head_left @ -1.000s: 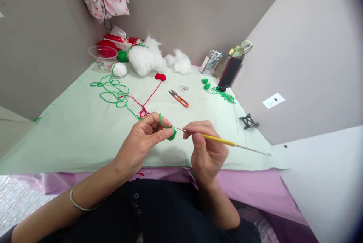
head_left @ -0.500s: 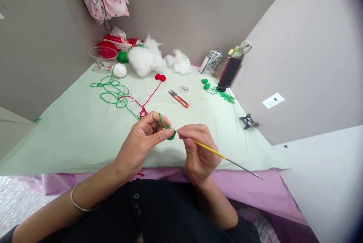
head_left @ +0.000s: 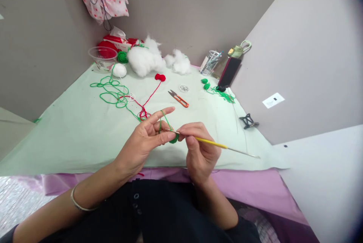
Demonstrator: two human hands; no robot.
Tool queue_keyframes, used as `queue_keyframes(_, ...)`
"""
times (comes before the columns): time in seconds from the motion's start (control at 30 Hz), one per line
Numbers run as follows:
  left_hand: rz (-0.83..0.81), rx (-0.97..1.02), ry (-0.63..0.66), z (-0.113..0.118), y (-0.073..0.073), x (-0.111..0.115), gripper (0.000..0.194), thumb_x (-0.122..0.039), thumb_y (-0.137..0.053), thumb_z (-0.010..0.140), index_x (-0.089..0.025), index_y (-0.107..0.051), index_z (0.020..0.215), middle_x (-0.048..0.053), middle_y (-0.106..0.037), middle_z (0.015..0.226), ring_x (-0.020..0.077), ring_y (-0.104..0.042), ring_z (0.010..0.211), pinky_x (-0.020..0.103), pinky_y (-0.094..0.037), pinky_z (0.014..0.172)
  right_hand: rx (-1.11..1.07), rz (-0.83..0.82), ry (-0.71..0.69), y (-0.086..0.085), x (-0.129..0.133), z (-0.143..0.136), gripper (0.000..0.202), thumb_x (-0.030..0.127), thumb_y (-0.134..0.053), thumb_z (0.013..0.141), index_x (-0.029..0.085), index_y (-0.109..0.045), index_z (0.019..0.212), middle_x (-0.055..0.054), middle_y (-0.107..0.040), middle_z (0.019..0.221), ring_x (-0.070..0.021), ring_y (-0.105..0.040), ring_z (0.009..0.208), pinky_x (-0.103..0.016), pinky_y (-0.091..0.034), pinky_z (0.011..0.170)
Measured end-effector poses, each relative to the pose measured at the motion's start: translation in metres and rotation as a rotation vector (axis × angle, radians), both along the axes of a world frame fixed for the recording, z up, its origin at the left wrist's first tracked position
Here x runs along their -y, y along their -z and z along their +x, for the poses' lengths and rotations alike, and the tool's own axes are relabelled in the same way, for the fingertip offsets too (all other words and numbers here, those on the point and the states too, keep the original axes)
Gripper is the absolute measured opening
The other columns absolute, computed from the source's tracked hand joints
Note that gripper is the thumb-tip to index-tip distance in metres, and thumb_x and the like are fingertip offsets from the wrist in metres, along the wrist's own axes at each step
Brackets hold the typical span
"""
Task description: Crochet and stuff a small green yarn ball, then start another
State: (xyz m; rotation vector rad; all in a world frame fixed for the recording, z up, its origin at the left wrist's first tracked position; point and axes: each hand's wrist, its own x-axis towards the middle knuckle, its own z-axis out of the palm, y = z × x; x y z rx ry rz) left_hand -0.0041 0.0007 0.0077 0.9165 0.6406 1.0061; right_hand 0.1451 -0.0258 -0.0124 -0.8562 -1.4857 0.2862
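Between thumb and fingers, my left hand (head_left: 143,137) pinches a small green crocheted piece (head_left: 174,139). Its index finger is stretched out, with green yarn (head_left: 166,119) running over it down to the piece. My right hand (head_left: 200,148) is closed on a crochet hook (head_left: 211,142) with a yellow grip. The hook's near tip lies at the green piece by my left thumb, and its other metal end points right. Fingertips of both hands nearly meet at the piece, which they partly hide.
Orange snips (head_left: 181,100) and a small round dish (head_left: 184,88) lie beyond my hands. Tangled green yarn (head_left: 109,93), a red crocheted piece (head_left: 160,77) and white stuffing (head_left: 144,59) are farther left. A cup (head_left: 211,63), phone (head_left: 230,72) and black stand (head_left: 248,121) are at right.
My left index finger has straightened and lifted, drawing the green yarn up. The hook has tilted, its far right end swinging upward. The green piece has shifted slightly right.
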Motion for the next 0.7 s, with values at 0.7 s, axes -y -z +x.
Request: queue_keyframes(0.7,0.029,-0.023,0.015,0.002,0.005,-0.002,0.044,-0.026,-0.083,0.082,-0.033,-0.073,0.124,-0.004,-0.060,0.081,0.0094,-0.060,0.083,0.023,-0.047,0.088,-0.350,-0.242,-0.225,0.001,-0.006,0.000,0.017,0.026,-0.062,0.098,0.028,-0.079,0.098,-0.003,-0.074,0.094,-0.0149,-0.063,0.078,-0.030,-0.051,0.067)
